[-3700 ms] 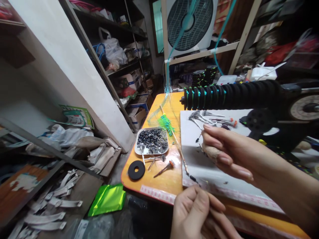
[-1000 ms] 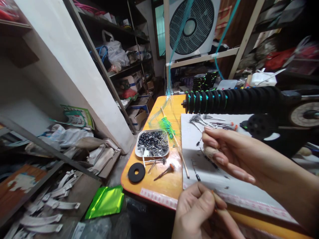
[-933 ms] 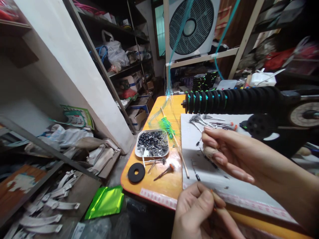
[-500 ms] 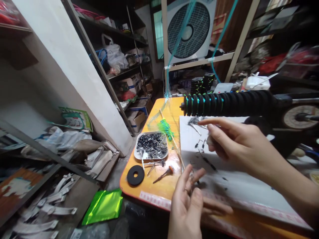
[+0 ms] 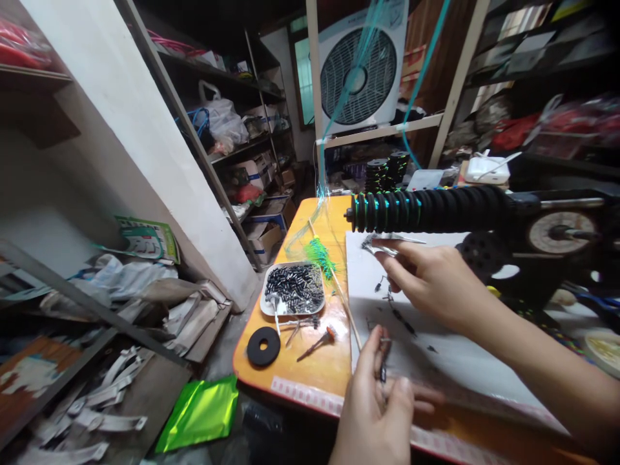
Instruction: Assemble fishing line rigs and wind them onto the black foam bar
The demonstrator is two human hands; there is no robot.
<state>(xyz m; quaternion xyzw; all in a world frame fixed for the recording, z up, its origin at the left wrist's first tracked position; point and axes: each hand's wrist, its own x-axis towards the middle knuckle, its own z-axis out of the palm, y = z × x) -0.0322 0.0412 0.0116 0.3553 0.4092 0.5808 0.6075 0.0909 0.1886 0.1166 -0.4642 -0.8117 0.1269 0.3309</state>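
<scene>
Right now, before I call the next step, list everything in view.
table: one, orange, centre
sheet: one, white, on the table's right part
tray: one, white, left of the sheet
small cylinders: many, black, in the tray
foam ring: one, black, table's near left corner
spool row: one, black with green line, above the sheet
silver pins: several, silver, sheet's far end
box fan: one, white, back shelf
foil bag: one, green, floor at left
left hand: one, near edge, pinching a thin dark piece
right hand: one, over the sheet, at the silver pins
</scene>
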